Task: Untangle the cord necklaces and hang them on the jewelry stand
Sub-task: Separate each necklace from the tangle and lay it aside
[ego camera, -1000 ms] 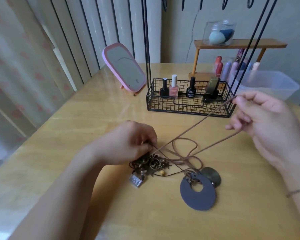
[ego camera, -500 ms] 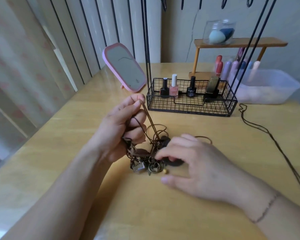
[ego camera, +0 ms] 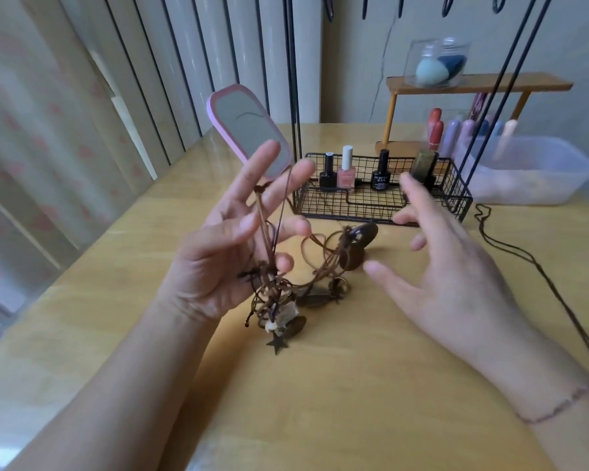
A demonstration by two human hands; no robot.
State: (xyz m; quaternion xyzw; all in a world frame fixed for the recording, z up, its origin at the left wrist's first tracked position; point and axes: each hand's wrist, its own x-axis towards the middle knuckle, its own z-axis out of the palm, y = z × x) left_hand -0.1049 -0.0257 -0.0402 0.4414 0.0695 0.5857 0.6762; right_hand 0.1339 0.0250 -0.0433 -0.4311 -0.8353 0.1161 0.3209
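Hanging from the raised left hand [ego camera: 232, 246], the tangle of cord necklaces [ego camera: 286, 277] is held above the middle of the surface [ego camera: 354, 385]; the cords run over its spread, nearly straight fingers [ego camera: 267, 158], with no firm pinch that I can see; the right hand [ego camera: 449, 263] is open beside the bundle, apart from it, holding nothing. The bundle looks light and very soft; thin brown cords, limp and knotted, should slip and catch on each other; the pendants, flat dark discs [ego camera: 354, 246], a small star [ego camera: 276, 345] and beads, give the only weight and will swing. I would take hold of one cord near its knot, not of a pendant. A separate dark cord [ego camera: 510, 246] lies toward the right edge; the jewelry stand [ego camera: 381, 198], thin black wire with a mesh basket, stands near the far edge.
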